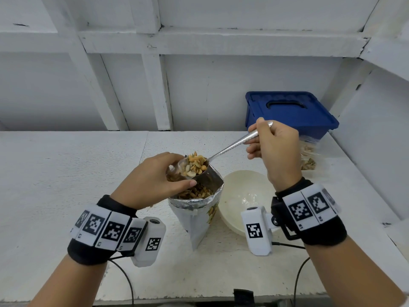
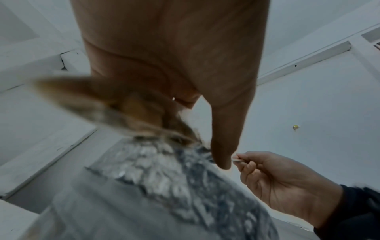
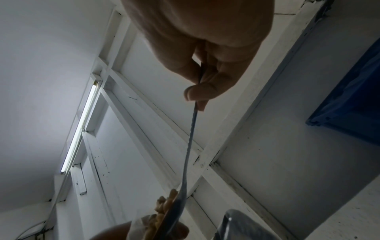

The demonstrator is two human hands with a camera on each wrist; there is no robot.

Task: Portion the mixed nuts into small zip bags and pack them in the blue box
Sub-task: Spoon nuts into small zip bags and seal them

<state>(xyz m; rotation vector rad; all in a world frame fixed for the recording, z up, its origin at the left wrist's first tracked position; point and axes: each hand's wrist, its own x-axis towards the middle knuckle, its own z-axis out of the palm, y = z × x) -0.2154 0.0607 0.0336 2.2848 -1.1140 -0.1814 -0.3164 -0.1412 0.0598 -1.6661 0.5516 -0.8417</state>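
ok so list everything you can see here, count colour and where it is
spoon: 1, silver metal, held above the nut bag, bowl heaped with nuts
mixed nuts: many, tan and yellow, heaped on the spoon and filling the foil bag
nut bag: 1, white outside with silver foil lining, standing open at table centre
small zip bag: 1, clear, held at the spoon's tip over the nut bag
bowl: 1, cream, right of the nut bag
blue box: 1, blue, lid on, far right of the table
filled bags: clear, nuts inside, in front of the blue box; count unclear
table: 1, white
left hand: holds the small zip bag
right hand: pinches the spoon's handle
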